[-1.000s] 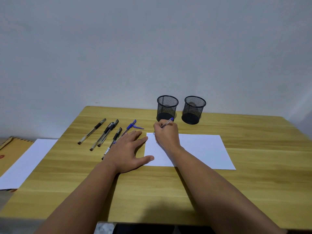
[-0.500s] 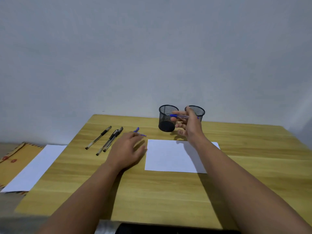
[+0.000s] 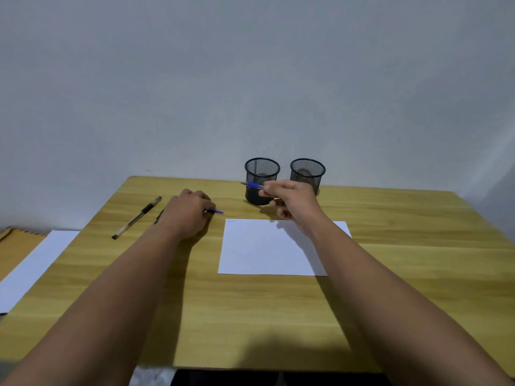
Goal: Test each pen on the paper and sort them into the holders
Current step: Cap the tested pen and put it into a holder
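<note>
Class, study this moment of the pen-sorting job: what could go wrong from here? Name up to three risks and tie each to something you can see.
1. The right hand pinches the blue pen level, close to the left mesh holder; a sideways move might tip that light holder.
2. The left hand covers the pens on the table; groping could roll the black pen towards the edge.
3. The two holders look alike, so mis-sorting seems possible.
</note>
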A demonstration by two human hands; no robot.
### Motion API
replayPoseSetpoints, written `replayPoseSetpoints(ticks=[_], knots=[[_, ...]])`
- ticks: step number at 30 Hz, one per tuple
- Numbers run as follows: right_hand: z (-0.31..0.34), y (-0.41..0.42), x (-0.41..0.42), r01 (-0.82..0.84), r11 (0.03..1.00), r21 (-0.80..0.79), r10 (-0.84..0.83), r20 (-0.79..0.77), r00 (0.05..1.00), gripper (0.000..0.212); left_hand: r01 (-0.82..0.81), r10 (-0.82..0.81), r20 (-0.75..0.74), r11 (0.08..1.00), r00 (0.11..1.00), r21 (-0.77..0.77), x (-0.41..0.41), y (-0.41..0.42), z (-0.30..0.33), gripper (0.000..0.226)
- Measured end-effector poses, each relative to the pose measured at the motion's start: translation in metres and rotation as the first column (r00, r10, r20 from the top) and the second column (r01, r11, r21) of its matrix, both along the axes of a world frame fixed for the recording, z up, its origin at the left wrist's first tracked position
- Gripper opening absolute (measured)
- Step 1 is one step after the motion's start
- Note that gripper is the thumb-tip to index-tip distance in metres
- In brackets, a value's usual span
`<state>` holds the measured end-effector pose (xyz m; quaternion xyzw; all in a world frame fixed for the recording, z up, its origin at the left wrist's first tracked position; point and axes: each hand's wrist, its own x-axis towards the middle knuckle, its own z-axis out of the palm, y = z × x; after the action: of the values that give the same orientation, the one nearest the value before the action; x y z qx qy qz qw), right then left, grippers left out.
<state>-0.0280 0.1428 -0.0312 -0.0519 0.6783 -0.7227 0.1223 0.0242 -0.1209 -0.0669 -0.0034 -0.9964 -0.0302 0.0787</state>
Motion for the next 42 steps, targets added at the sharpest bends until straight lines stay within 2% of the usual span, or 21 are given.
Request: replayPoseSetpoints(ticks=[5,8,10,14,19,30,38,42], knots=[[-0.008,-0.002,0.000,-0.042,0.991,0.129,0.047,-0.036,0.998,0.017,0.030,-0.033,-0.072,0.999,0.997,-0.043,-0.002,0.000,-0.004,0.025],[-0.013,-0.006,0.001,-0.021,0.969,0.245,0.051,-0.116,0.992,0.020,0.069,-0.074,-0.179,0.997,0.981,-0.030,0.002,0.002,-0.001,0.021],[-0.014,-0.007,0.003,0.003,0.956,0.293,0.054,-0.186,0.981,0.012,0.085,-0.070,-0.224,0.995,0.972,0.057,0.006,0.006,0.005,0.019],[-0.007,-0.006,0.012,0.003,0.956,0.292,0.074,-0.252,0.965,0.002,0.099,-0.031,-0.220,0.946,0.975,0.308,0.016,0.019,0.029,0.019],[0.012,0.000,0.024,0.035,0.955,0.295,0.052,-0.282,0.958,0.002,0.092,-0.002,-0.195,0.887,0.981,0.453,0.029,0.031,0.050,0.016],[0.050,0.030,0.050,0.039,0.961,0.274,0.045,-0.294,0.955,0.005,0.104,-0.012,-0.180,0.853,0.984,0.511,0.058,0.061,0.091,0.016],[0.064,0.045,0.065,-0.029,0.941,0.338,0.125,-0.267,0.955,0.008,0.157,-0.090,-0.172,0.885,0.981,0.438,0.071,0.083,0.111,0.017],[0.064,0.055,0.066,-0.055,0.940,0.336,0.156,-0.282,0.947,0.009,0.166,-0.136,-0.103,0.903,0.985,0.395,0.070,0.097,0.121,0.017]])
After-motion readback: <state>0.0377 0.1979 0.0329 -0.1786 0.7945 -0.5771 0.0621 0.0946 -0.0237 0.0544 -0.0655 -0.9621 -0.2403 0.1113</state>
